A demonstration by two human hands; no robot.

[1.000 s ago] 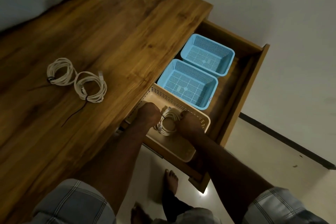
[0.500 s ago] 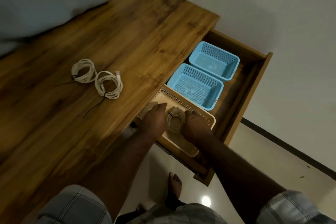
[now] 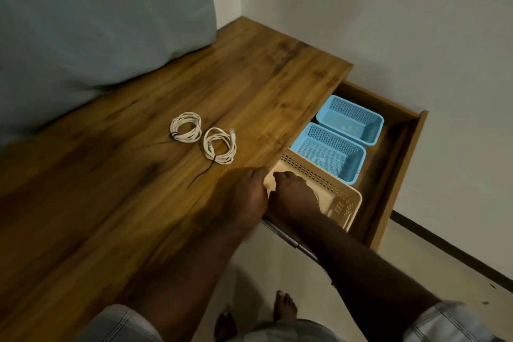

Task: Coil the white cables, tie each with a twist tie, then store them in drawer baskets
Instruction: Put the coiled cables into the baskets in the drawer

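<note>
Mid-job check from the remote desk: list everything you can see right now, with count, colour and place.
coiled cables: two, white, each tied with a dark twist tie, side by side on the desk top, one left of the other
desk: one, brown wood, its drawer pulled open at the right
blue baskets: two, light blue mesh, in the drawer's far part, far one, near one; nothing seen inside
beige basket: one, in the drawer's near part; contents hidden by the hands
cushion: one, grey, at the desk's back left
bare feet: on the pale floor
left hand: at the desk edge over the beige basket
right hand: inside the beige basket; grip hidden
</note>
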